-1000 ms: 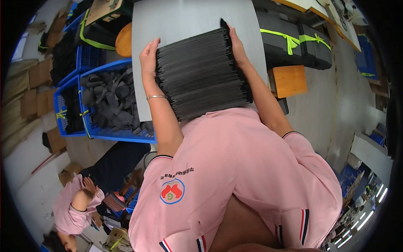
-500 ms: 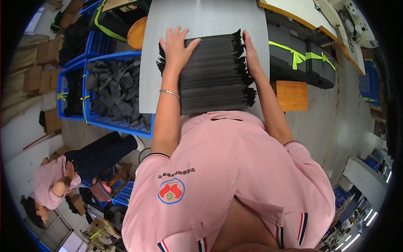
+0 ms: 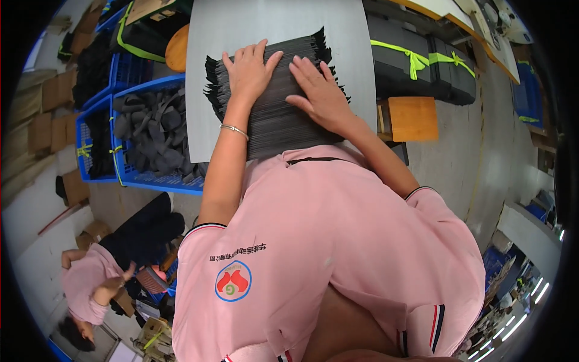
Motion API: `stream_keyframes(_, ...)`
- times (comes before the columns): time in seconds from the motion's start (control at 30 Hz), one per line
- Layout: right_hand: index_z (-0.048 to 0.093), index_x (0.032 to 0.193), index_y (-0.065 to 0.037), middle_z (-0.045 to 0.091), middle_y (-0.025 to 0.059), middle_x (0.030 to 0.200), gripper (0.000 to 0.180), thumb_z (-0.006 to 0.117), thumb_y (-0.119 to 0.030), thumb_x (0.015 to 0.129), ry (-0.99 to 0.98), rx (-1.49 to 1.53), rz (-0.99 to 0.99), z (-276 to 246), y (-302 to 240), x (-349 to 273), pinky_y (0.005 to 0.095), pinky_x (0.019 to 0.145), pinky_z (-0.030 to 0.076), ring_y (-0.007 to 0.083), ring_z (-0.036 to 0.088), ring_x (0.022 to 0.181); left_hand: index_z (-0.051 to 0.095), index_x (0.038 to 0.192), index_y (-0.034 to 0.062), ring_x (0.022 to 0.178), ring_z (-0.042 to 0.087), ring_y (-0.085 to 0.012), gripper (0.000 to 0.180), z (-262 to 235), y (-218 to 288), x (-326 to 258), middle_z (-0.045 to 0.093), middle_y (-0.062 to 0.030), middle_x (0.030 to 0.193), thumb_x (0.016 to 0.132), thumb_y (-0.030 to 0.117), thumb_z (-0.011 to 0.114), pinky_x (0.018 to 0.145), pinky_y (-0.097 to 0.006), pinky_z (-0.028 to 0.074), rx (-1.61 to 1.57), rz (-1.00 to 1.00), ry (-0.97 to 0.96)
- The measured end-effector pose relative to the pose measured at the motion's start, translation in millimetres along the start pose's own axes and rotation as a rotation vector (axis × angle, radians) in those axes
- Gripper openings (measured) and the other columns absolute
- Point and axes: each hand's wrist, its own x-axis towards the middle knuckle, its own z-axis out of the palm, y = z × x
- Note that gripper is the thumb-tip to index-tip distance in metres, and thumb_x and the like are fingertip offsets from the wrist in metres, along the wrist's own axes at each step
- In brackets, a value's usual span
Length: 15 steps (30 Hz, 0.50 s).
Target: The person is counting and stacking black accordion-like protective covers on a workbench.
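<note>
A wide stack of thin black sheets (image 3: 274, 114) with ragged, frayed-looking side edges lies on the grey table (image 3: 277, 18), close against my body. What the sheets are made of I cannot make out. On the stack's left part rests my left hand (image 3: 248, 72), palm down with its fingers spread and the thumb pointing toward the middle. My right hand (image 3: 321, 96) lies flat across the right part, its fingers pointing up and left and its thumb apart. Neither hand grips anything.
Left of the table stands a blue crate (image 3: 160, 182) full of dark grey cut pieces (image 3: 154, 130). Strapped black bundles (image 3: 401, 63) and a wooden stool (image 3: 413, 119) are on the right. Another person (image 3: 96, 274) in pink is at the lower left.
My right hand has moved from the stack's right side onto its top. The stack now sits slightly tilted, its right side farther forward. My left hand stays on the left part.
</note>
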Motion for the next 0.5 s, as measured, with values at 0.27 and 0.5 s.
stream_keyframes(0.27,0.056,0.14,-0.004,0.053,0.0154,0.149,0.048,0.068,-0.024,0.098,0.271,0.124,0.294,-57.0,-11.4,-75.5,0.0468,0.116,0.036,0.0328,0.052,0.134,0.053,0.148,0.0127,0.132,0.051,-0.0296,0.07,7.7,-16.9,-4.6,0.062,-0.0115,0.137,0.099,0.062,0.051,0.117,-0.065,0.019,-0.017,0.092,-0.016)
stream_keyframes(0.5,0.075,0.109,-0.006,0.067,0.0087,0.1,0.023,0.076,-0.007,0.086,0.318,0.187,0.473,-55.9,-74.0,-148.3,0.0345,0.071,0.054,0.0253,0.067,0.081,0.04,0.157,0.0086,0.146,0.036,-0.0354,0.088,7.2,-19.3,-12.4,0.044,-0.0183,0.155,0.095,0.072,0.049,0.12,-0.065,0.011,0.036,0.225,0.005)
